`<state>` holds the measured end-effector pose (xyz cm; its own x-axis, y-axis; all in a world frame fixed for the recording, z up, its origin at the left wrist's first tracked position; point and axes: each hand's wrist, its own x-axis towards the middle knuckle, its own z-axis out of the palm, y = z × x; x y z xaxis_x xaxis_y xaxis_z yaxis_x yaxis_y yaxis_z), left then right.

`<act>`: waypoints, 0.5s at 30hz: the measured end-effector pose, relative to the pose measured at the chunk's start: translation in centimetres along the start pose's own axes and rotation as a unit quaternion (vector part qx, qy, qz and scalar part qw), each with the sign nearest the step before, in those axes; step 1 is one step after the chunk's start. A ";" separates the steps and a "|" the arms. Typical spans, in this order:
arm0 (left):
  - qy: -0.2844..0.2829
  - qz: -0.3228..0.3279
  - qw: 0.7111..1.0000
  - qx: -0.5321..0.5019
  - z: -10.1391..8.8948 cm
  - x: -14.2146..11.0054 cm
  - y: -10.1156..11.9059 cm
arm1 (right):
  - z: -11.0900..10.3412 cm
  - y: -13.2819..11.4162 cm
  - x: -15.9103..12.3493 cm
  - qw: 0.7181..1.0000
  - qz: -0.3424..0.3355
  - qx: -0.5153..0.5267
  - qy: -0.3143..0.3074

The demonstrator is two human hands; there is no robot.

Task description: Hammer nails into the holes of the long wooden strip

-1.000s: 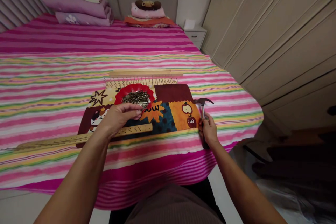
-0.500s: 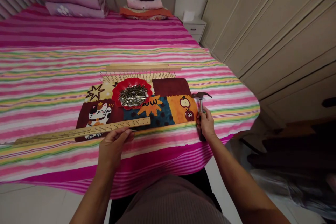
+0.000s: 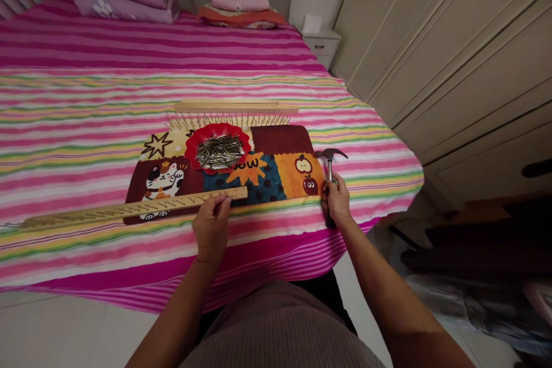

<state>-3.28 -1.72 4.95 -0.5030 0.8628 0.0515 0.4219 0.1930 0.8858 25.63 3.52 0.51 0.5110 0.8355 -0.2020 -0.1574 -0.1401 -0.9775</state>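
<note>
Nearside of red bowl | wooden strip mostly nailed, right end bare | left hand pinched closed, contents unclear | right of bowl: right hand gripping hammer

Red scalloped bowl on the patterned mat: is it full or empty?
Well filled, not empty: thin silvery metal nails lie heaped inside the red scalloped bowl, with its rim showing around them.

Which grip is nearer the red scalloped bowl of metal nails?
Left. The left grip is on the near side of the bowl; the right grip is farther, to its right, holding a dark-handled claw hammer.
</note>
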 end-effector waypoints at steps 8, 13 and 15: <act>-0.015 0.034 0.997 0.075 0.4 0.3 -0.6 | -0.1 0.2 0.0 1.000 -0.010 -0.005 -0.001; -0.023 0.046 0.996 0.078 0.6 0.4 -0.6 | 0.0 0.2 0.1 1.000 -0.002 -0.006 0.006; -0.023 0.057 0.993 0.096 0.6 0.5 -0.5 | 0.0 0.1 0.1 1.000 -0.002 -0.008 0.007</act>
<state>-3.34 -1.08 4.23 -0.4098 0.9040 0.1215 0.6133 0.1744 0.7704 25.65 3.59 0.37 0.5237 0.8281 -0.1998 -0.1425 -0.1461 -0.9790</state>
